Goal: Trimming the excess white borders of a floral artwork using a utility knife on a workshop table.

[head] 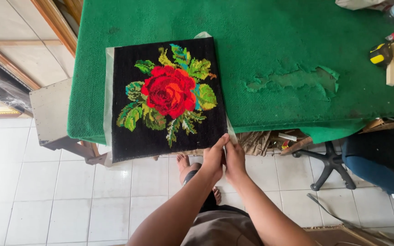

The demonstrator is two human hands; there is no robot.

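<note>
A square black needlework panel (128,136) with a red rose and green leaves lies on the green table cover (261,41), its near edge hanging over the table's front. A pale cloth border shows along its left side and corners. My left hand (214,159) and my right hand (235,160) meet at the panel's near right corner, both pinching the pale edge there. The fingertips are partly hidden behind each other.
A worn patch (292,79) bares the tabletop right of the panel. A yellow tape measure (380,53), wooden pieces and a red-handled tool lie at the far right. A blue office chair (379,164) stands on the white tiles; framed pieces lean at left.
</note>
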